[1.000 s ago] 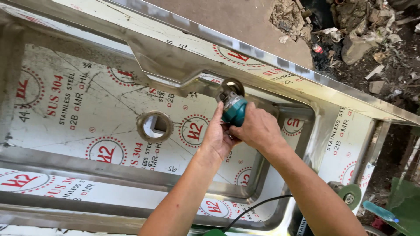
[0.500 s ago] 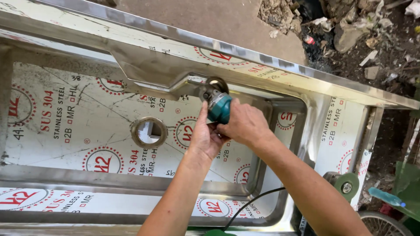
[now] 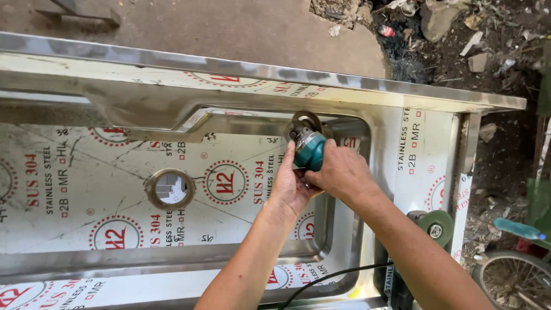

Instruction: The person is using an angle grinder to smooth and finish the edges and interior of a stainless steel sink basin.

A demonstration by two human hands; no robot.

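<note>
A teal angle grinder (image 3: 310, 148) is held against the far inner wall of a stainless steel sink basin (image 3: 241, 123), its disc (image 3: 303, 123) touching the metal near the basin's far right corner. My right hand (image 3: 343, 172) wraps the grinder's body from the right. My left hand (image 3: 291, 185) grips it from below and the left. The basin floor is covered in white protective film with red round marks, and a round drain hole (image 3: 169, 188) lies to the left of my hands. A black power cord (image 3: 327, 278) runs along the near rim.
A second grinder with a green disc (image 3: 434, 225) rests by the sink's right edge. Concrete ground (image 3: 218, 28) lies beyond the sink. Rubble and debris (image 3: 459, 34) fill the far right. A bicycle wheel (image 3: 513, 278) and a blue-handled tool (image 3: 519, 228) sit at the lower right.
The grinder and both hands have shifted slightly to the right along the basin's far wall, toward the corner. The camera has moved with them.
</note>
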